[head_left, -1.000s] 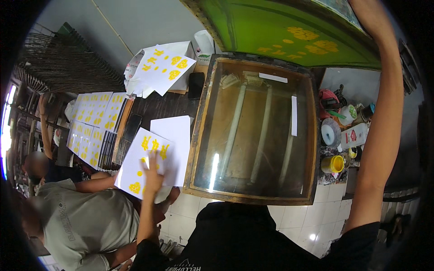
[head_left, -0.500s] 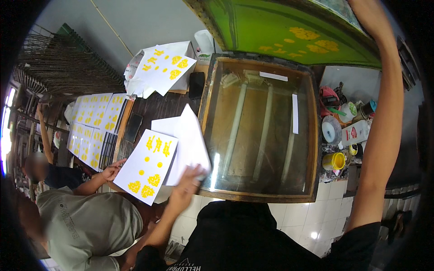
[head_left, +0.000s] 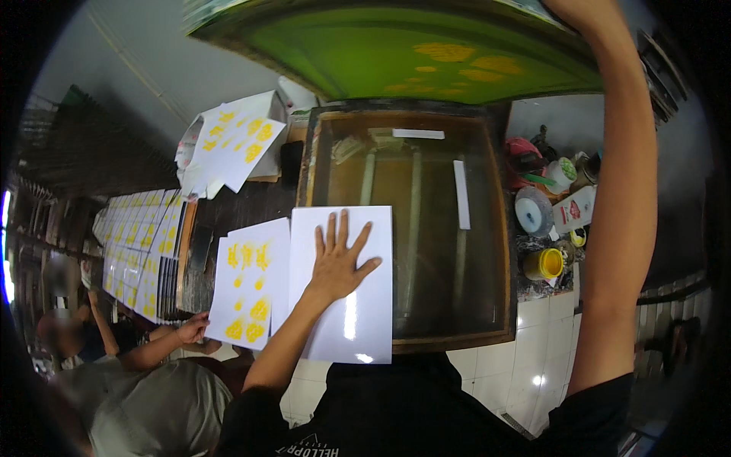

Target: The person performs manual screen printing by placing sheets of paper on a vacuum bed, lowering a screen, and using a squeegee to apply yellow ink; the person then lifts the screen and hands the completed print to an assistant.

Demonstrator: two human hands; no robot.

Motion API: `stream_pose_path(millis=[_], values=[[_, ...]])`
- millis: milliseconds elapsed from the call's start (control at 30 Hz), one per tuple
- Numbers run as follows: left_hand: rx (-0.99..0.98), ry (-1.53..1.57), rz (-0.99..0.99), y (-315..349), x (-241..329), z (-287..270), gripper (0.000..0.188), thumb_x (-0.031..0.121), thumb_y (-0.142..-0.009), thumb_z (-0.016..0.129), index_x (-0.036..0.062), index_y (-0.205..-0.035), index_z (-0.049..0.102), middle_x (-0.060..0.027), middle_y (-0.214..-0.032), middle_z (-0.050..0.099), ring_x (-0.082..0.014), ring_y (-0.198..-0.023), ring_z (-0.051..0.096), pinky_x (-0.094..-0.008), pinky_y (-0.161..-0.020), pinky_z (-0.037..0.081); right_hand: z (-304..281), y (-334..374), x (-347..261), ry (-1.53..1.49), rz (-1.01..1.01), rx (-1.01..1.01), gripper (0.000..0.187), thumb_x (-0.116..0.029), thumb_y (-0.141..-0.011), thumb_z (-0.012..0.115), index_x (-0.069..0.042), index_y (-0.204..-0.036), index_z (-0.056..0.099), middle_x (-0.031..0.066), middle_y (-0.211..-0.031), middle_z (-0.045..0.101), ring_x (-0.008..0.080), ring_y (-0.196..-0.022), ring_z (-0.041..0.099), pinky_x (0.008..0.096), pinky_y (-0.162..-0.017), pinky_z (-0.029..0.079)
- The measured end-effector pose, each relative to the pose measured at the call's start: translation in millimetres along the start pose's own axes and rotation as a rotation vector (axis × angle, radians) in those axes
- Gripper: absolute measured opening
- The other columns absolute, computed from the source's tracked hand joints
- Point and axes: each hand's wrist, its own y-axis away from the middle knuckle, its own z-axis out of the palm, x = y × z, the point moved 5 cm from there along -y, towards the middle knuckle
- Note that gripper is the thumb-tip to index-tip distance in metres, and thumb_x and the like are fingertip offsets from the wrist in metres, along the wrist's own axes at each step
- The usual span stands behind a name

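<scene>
My left hand (head_left: 340, 263) lies flat with fingers spread on a blank white sheet (head_left: 335, 335). This sheet rests partly over the left side of a glass-topped table (head_left: 426, 312) with a wooden rim. At the top right, my raised right hand (head_left: 585, 14) is at the edge of a tilted green printing screen (head_left: 350, 57), holding it up; its fingertips are out of view. Yellow patterns show on the screen's underside. Left of my left hand, a co-worker's hand (head_left: 193, 328) holds a sheet printed in yellow (head_left: 247, 293).
Two white strips, one of them upright (head_left: 462, 194), lie on the glass. A yellow ink tub (head_left: 543, 264), a tape roll (head_left: 534, 212) and bottles stand at the right. Printed sheets fill a rack (head_left: 141, 244) at the left; another printed sheet (head_left: 236, 145) lies behind.
My left hand has moved right and forward, bringing the blank sheet onto the glass and flattening out on it. The screen sits lower and farther left in view. The co-worker's printed sheet has shifted slightly.
</scene>
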Motion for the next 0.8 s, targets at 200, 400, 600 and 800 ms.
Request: stream_pose_path(millis=[200, 400, 600, 800], values=[[-0.118, 0.037, 0.085, -127, 41, 45, 0.075, 0.058, -0.100, 0.046, 0.0181, -0.161, 0.029, -0.0188, -0.170, 0.009, -0.0444, -0.156, -0.001, -0.0637, -0.123, 0.001, 10, -19, 10, -0.078, 0.015, -0.076, 0.035, -0.020, -0.091, 0.066, 0.011, -0.108, 0.067, 0.0284, -0.099, 0.071, 0.0368, -0.095, 0.068, 0.0444, -0.089, 0.050], [-0.208, -0.030, 0.098, -205, 85, 51, 0.089, 0.078, -0.096, 0.032, 0.0228, -0.164, 0.020, -0.0158, -0.171, 0.002, -0.0407, -0.157, -0.008, -0.0643, -0.121, -0.008, 10, -31, 28, -0.055, -0.168, -0.060, 0.032, -0.015, -0.090, 0.059, 0.015, -0.093, 0.071, 0.0369, -0.091, 0.068, 0.0481, -0.087, 0.069, 0.0502, -0.085, 0.052], [-0.209, -0.057, 0.037, -233, 88, 60, 0.093, 0.082, -0.093, 0.031, 0.0254, -0.165, 0.017, -0.0161, -0.171, 0.002, -0.0406, -0.157, -0.006, -0.0640, -0.121, -0.007, 11, -38, 16, 0.039, -0.105, -0.038, 0.033, -0.013, -0.090, 0.052, 0.012, -0.092, 0.072, 0.0373, -0.096, 0.068, 0.0507, -0.090, 0.067, 0.0504, -0.087, 0.053], [-0.187, -0.083, 0.000, -251, 92, 58, 0.094, 0.083, -0.092, 0.029, 0.0246, -0.165, 0.017, -0.0168, -0.171, 0.001, -0.0406, -0.157, -0.006, -0.0657, -0.120, -0.010, 7, -22, 13, -0.016, -0.058, 0.026, 0.031, -0.010, -0.089, 0.052, 0.013, -0.097, 0.071, 0.0371, -0.100, 0.068, 0.0481, -0.092, 0.069, 0.0503, -0.088, 0.053]])
